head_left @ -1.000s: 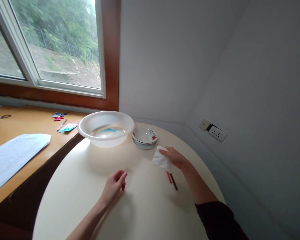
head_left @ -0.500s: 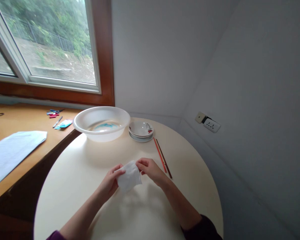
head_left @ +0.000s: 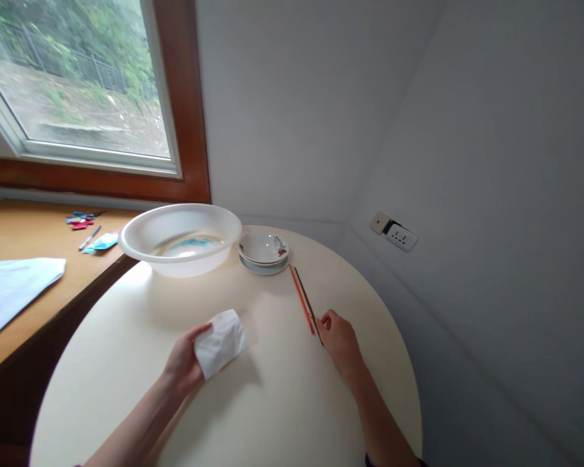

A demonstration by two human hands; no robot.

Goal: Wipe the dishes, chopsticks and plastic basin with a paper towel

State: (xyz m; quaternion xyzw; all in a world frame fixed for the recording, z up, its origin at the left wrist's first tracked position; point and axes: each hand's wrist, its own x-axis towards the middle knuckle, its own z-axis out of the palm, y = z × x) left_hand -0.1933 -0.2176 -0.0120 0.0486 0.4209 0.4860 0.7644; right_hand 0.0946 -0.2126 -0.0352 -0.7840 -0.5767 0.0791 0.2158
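Chopsticks (head_left: 302,297) meet the curled right hand (head_left: 339,336) at their near ends; left hand (head_left: 185,364) grips a white cloth (head_left: 220,341).

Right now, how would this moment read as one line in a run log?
left hand: holds white cloth | right hand: at near end of chopsticks | basin, small bowls: far side of round table

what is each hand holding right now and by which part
The left hand holds a white folded cloth by its near left edge. The right hand touches the near ends of the chopsticks; a grip cannot be told.
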